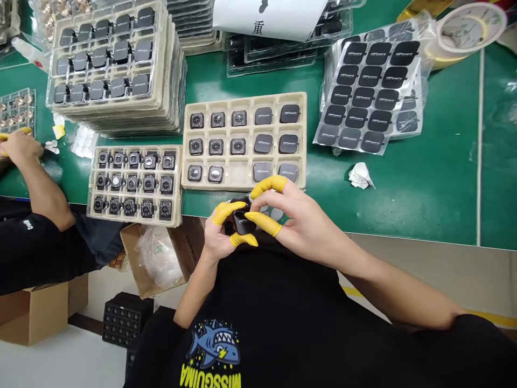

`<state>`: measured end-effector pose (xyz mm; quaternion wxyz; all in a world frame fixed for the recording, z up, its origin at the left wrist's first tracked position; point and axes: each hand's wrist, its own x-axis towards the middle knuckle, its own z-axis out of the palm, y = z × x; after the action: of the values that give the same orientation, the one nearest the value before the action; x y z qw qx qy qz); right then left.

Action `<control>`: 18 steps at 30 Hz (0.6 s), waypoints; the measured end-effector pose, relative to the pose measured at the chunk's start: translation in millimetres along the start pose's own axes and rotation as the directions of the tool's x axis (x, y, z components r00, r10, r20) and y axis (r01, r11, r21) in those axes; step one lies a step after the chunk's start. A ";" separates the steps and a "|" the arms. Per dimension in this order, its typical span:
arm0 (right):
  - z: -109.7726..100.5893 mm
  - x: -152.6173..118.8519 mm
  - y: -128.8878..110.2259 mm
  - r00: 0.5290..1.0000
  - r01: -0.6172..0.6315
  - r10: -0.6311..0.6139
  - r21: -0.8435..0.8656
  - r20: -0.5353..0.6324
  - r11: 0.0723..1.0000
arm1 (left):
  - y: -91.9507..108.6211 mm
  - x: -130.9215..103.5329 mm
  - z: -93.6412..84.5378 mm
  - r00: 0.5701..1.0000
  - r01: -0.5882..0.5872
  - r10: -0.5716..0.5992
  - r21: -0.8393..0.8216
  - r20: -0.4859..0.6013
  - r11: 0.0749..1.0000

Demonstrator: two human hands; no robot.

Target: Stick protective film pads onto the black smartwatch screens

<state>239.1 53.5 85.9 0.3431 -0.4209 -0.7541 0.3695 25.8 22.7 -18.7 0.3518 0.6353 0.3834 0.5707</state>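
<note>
Black cloth of the wearer's shirt (283,323) fills the bottom of the frame, printed with a blue shark (216,345) above yellow lettering that looks like "MISSGUIMA", cut by the lower edge. Just beyond it, near the center, the left hand (218,231) clamps a black watch (245,222) between thumb and fingers. The right hand (302,215) meets it from the other side, thumb and fingers at its upper edge; whether they pinch it cannot be told. Both hands wear yellow finger cots. "HiFu" shows on the watch, the remaining letters covered or blurred. Pale round pieces (277,213) lie partly hidden behind the right hand.

At center, a beige tray (238,172) holds watches with sensor sides up at left and "HiFuture" faces up in its two right columns. Left of it, a smaller-celled tray (176,186) holds more watches, their markings too small to read. "HiFuture" repeats on the dark sticker sheet (363,97) at upper right, near the tape roll (464,32). Stacked trays (165,70) at upper left bear similar, blurrier print. Along the top edge, the cut-off white paper (274,19) shows "重" and part of another mark. A co-worker's hand (22,146) is cropped at the left edge.
</note>
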 end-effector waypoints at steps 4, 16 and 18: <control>-0.2 -1.8 -0.7 1.000 -0.026 0.027 0.147 -0.005 0.989 | 0.4 -1.6 3.9 0.996 0.087 -0.091 -0.141 -0.019 0.986; -4.3 1.1 -0.4 1.000 -0.025 0.023 0.208 0.010 0.978 | -0.9 -1.0 3.1 0.991 0.132 -0.131 -0.198 0.019 0.971; -5.1 1.4 -0.2 0.999 -0.031 0.027 0.219 0.021 0.975 | 0.5 0.4 3.1 0.993 0.119 -0.117 -0.216 0.021 0.969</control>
<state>242.6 56.1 88.9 0.3755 -0.3879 -0.7055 0.4592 29.0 22.8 -18.3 0.4536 0.5716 0.3545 0.5846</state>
